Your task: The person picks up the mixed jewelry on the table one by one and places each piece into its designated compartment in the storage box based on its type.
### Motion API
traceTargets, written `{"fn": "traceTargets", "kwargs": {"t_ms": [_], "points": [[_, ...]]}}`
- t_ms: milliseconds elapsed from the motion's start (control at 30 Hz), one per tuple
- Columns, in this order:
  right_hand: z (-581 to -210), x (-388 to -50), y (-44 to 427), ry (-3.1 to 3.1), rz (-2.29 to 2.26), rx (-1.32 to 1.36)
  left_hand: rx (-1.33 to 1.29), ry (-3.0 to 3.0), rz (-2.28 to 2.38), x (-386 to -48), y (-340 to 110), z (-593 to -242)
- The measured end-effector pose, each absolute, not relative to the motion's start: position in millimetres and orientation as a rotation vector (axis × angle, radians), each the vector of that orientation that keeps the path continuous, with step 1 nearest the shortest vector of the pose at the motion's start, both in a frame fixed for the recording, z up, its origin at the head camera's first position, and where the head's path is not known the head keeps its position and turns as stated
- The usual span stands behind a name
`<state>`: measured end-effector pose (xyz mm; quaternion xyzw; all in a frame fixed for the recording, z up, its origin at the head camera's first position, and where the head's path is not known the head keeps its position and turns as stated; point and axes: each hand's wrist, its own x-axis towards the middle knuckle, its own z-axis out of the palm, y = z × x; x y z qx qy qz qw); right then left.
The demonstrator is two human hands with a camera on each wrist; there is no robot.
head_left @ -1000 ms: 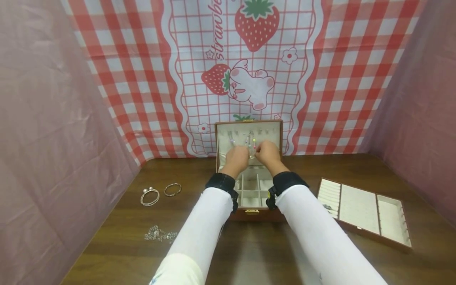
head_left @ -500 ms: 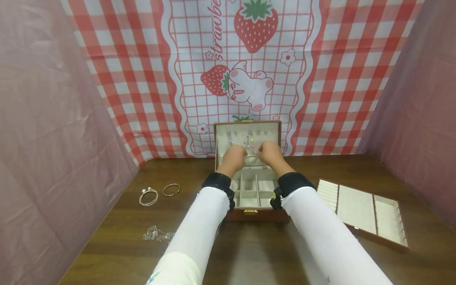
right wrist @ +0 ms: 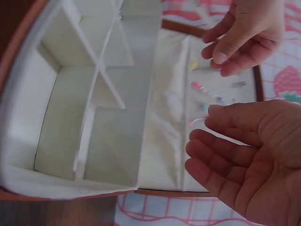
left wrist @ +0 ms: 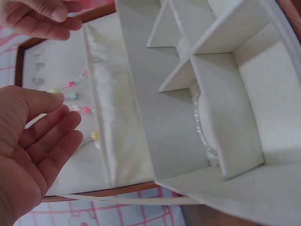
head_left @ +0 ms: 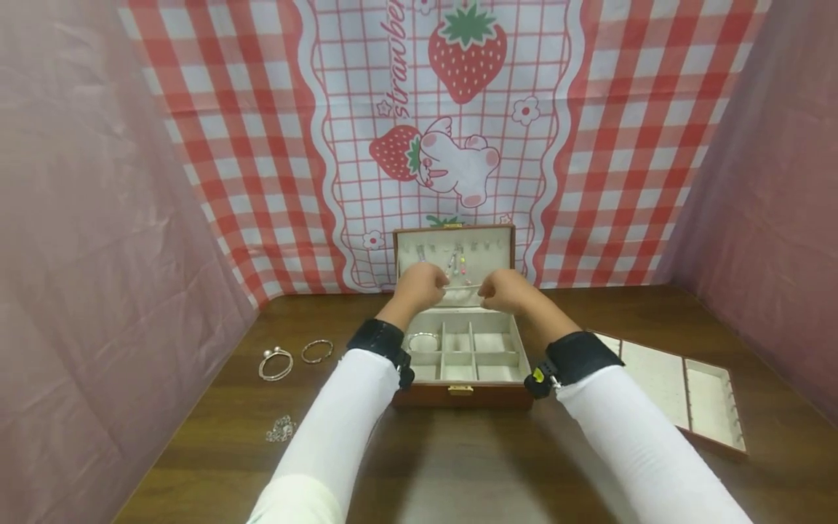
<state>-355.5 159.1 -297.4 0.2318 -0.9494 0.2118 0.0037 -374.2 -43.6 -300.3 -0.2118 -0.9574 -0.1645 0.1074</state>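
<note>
1. The beaded strands (head_left: 463, 264) hang in the raised lid (head_left: 513, 251) of the jewelry box (head_left: 425, 397), between and just above the two hands
2. The left hand (head_left: 419, 286) has a slack grip: fingers loosely bent, thumb apart from them, nothing seen in it; it lies in front of the lid, and whether a fingertip touches a bead cannot be told
3. The right hand (head_left: 513, 292) is much the same, thumb and fingers apart with nothing visible between them, near the top edge of the lid pocket (left wrist: 127, 136)
4. The strands look light and limp, likely to swing and tangle, with smooth little beads that may slip; best pinched near the upper end, without tugging
5. The pocket looks soft and gathered, so it should give when its upper edge is drawn out; the box walls look stiff, and the lid is best taken by its brown frame
6. The base is split by pale dividers into six compartments; the back left one holds a silvery bracelet (left wrist: 197, 117)
7. Right of the box lies a shallow tray (head_left: 655, 382) with pale sections, partly hidden by the right sleeve (head_left: 644, 437)
8. On the left of the table (head_left: 465, 466) lie a pearl-tipped bangle (head_left: 276, 379), a thin bangle (head_left: 317, 362) and a heaped chain (head_left: 281, 429)
</note>
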Motion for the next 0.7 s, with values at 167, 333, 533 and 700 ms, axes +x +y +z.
{"fn": "traceTargets", "kwargs": {"t_ms": [167, 333, 533, 700], "points": [[-294.5, -333.3, 162.0, -2.915, 0.701, 0.785, -0.721, -2.806, -0.5, -361.4, -51.1, -295.3], [-297.7, -306.0, 158.8, -2.806, 0.744, 0.879, -0.802, -2.737, -0.498, -339.6, -65.4, -297.8], [-313.9, -278.2, 151.8, -2.72, 0.814, 1.038, -0.869, -2.663, -0.538, -306.6, -87.2, -316.0], [-324.7, -260.8, 146.8, -2.698, 0.827, 1.116, -0.913, -2.652, -0.609, -282.2, -106.4, -331.0]]}}
